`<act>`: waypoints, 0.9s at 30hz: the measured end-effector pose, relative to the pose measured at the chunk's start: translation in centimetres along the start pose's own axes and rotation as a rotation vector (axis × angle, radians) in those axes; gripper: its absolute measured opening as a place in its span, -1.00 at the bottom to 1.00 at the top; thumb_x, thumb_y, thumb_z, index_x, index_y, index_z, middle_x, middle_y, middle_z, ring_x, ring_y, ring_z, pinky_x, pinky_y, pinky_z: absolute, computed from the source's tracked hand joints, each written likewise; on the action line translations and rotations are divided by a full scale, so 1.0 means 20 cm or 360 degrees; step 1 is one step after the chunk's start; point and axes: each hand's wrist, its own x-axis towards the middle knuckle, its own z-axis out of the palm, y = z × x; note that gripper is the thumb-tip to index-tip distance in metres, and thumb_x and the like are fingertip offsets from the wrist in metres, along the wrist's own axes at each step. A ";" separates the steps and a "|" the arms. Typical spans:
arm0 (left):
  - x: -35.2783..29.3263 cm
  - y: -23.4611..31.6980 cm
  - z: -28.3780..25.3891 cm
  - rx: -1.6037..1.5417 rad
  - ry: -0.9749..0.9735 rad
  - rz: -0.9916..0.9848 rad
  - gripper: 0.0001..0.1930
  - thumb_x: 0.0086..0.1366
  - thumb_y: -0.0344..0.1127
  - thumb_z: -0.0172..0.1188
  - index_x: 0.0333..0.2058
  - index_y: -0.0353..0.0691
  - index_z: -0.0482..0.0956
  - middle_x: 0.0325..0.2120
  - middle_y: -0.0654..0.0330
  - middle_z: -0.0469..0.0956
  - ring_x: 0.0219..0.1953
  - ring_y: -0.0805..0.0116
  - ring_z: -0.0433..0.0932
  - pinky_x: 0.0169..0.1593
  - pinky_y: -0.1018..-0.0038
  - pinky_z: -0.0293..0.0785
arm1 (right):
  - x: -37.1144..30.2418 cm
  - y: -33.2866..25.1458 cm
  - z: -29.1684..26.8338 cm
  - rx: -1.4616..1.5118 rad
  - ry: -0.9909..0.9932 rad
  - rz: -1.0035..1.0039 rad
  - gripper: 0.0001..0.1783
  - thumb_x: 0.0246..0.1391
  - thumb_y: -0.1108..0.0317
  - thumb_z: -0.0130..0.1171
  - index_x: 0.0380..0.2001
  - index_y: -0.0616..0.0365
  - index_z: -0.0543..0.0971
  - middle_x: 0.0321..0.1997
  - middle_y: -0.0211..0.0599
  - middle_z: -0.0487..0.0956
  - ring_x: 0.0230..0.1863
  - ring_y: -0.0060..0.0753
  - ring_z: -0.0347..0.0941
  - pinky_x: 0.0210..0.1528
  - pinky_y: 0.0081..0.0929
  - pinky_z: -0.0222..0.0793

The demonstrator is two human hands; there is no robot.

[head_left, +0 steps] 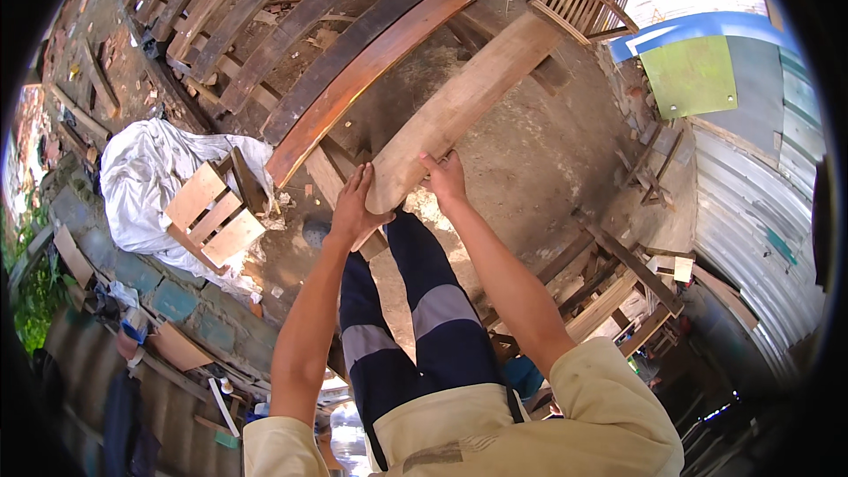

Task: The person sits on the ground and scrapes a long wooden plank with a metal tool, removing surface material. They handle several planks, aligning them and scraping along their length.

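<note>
A long, wide wooden plank (468, 93) stretches away from me toward the slatted wooden piece at the far right. Its near end is between my two hands. My left hand (356, 208) wraps over the left corner of that end, thumb along the near edge. On the right edge, my right hand (443, 180) grips with its fingers partly hidden under the wood. Left of the plank lies a varnished reddish-brown board (380, 66), with a darker board (353, 44) beside it.
Several rough boards (265, 26) lie in a row at the upper left. A white cloth (141, 177) with a small slatted wooden piece (212, 212) sits to the left. Scrap wood (618, 283) is piled at the right, near a corrugated metal wall (742, 238). A slatted frame (583, 4) stands far right.
</note>
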 end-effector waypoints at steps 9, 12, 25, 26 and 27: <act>0.07 -0.01 -0.12 0.0152 0.0172 -0.0181 -0.04 0.01 0.09 0.45 0.35 -0.13 0.25 0.35 -0.02 0.27 0.38 -0.10 0.22 0.37 0.00 0.19 | -0.07 -0.09 -0.02 0.0010 -0.0074 0.0175 -0.39 0.32 0.40 0.11 0.29 0.32 0.08 0.24 0.12 0.39 0.21 -0.02 0.47 0.04 -0.05 0.67; 0.25 -0.30 -0.12 0.0307 0.0627 -0.0193 -0.16 0.11 0.00 0.40 0.33 -0.07 0.27 0.31 -0.09 0.27 0.34 -0.13 0.27 0.33 -0.02 0.25 | -0.07 -0.07 0.00 -0.0006 0.0001 0.0162 -0.37 0.32 0.42 0.10 0.31 0.30 0.07 0.25 0.11 0.38 0.20 -0.02 0.47 0.05 -0.05 0.66; 0.63 -0.51 -0.28 0.1051 0.0313 -0.0355 -0.22 0.20 -0.27 0.26 0.39 -0.06 0.16 0.17 -0.07 0.33 0.12 -0.04 0.44 0.01 0.15 0.55 | -0.08 -0.06 0.05 -0.0078 0.0046 0.0060 -0.26 0.26 0.36 0.14 0.34 0.25 -0.02 0.19 0.14 0.37 0.12 -0.07 0.50 -0.03 -0.14 0.67; 0.65 -0.53 -0.28 0.1063 0.0315 -0.0303 -0.22 0.19 -0.27 0.25 0.39 -0.05 0.16 0.19 -0.06 0.32 0.15 -0.03 0.42 0.07 0.13 0.51 | -0.07 -0.07 0.04 -0.0083 0.0027 0.0054 -0.25 0.28 0.34 0.15 0.35 0.24 -0.03 0.18 0.13 0.37 0.11 -0.07 0.50 -0.02 -0.14 0.67; 0.66 -0.54 -0.28 0.1076 0.0319 -0.0253 -0.22 0.19 -0.27 0.24 0.39 -0.05 0.16 0.21 -0.06 0.31 0.18 -0.02 0.40 0.13 0.12 0.46 | -0.07 -0.08 0.04 -0.0087 0.0007 0.0048 -0.24 0.29 0.33 0.16 0.36 0.23 -0.04 0.17 0.12 0.37 0.10 -0.07 0.51 -0.01 -0.13 0.67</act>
